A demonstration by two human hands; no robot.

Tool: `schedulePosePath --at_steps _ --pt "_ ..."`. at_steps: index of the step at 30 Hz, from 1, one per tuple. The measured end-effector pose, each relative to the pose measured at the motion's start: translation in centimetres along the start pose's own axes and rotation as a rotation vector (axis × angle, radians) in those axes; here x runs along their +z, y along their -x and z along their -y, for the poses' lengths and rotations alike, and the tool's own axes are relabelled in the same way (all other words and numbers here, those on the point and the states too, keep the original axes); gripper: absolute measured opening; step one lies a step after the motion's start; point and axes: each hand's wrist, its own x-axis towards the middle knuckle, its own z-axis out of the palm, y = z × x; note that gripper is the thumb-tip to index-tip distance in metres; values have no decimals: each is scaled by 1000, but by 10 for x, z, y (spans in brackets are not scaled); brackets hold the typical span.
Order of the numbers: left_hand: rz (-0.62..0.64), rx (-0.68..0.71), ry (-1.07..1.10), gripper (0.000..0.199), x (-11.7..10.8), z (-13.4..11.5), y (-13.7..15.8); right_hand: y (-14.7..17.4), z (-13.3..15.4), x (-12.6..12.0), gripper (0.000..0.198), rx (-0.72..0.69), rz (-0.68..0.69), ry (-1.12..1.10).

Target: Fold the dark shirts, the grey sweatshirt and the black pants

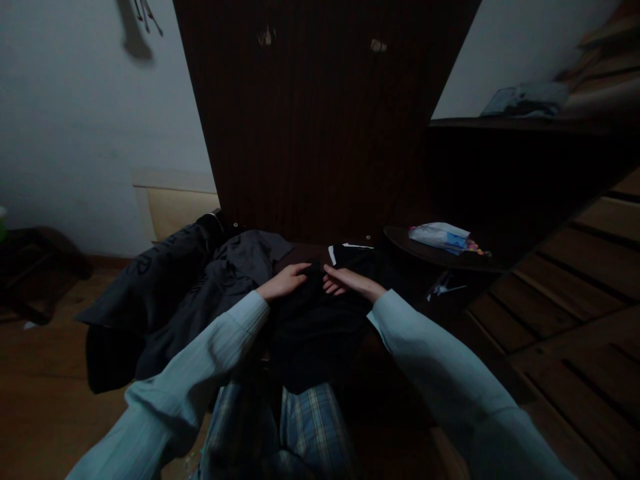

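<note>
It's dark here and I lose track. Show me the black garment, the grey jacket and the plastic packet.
black garment [313, 333], head view, middle of cloth.
grey jacket [170, 293], head view, its body.
plastic packet [440, 237], head view, its middle.

A dim room in a home. A dark wooden wardrobe [320, 120] stands against a pale wall. Clothes [190, 287] lie heaped beside a wooden slatted bed frame [575, 280].

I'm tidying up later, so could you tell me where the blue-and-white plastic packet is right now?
In the head view, the plastic packet lies on the dark round table, right of the right hand.

Lt blue ribbed sleeves [200, 373], plaid trousers [310, 427].
</note>
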Motion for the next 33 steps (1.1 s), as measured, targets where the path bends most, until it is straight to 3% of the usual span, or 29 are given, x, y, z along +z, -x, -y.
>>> schedulePosePath --at_steps 2,5,7,8,10,12,14,15,17,20,22,24,28,30,33 --pt "-18 24 -92 35 -6 3 2 -1 -2 -5 39 -40 -101 115" --pt "-73 -69 -237 37 -34 9 11 2 -7 -35 27 -105 -462 467" --pt "-87 -138 -382 46 -55 13 19 6 -14 -58 44 -106 -685 688" --pt "-81 -164 -449 48 -65 14 24 8 -18 -69 52 -71 -727 758" --pt "9 -205 -531 41 -82 16 33 9 -26 -87 54 20 -687 837" --pt "155 -226 -551 31 -97 15 39 9 -32 -100 36 66 -589 861" --pt "244 -218 -554 28 -109 9 41 6 -32 -112 16 13 -540 824" --pt "224 -199 -566 27 -115 5 40 4 -29 -118 10 -29 -542 768" --pt "-28 -124 -645 27 -122 -6 33 -1 -20 -127 10 -105 -586 575" --pt "-651 36 -837 41 -122 -22 21 -11 1 -128 21 -239 -693 243" --pt "-859 102 -938 53 -116 -26 17 -14 12 -116 35 -323 -770 155" --pt "-811 97 -988 51 -108 -23 21 -9 15 -95 46 -359 -813 197" --pt "-367 -101 -953 26 -89 6 52 27 -7 -38 34 -450 -640 394" --pt "-194 -154 -899 24 -79 26 70 51 -27 -9 27 -389 -514 474" --pt "-7 -57 -798 25 -62 51 92 78 -55 27 33 -181 -381 587"
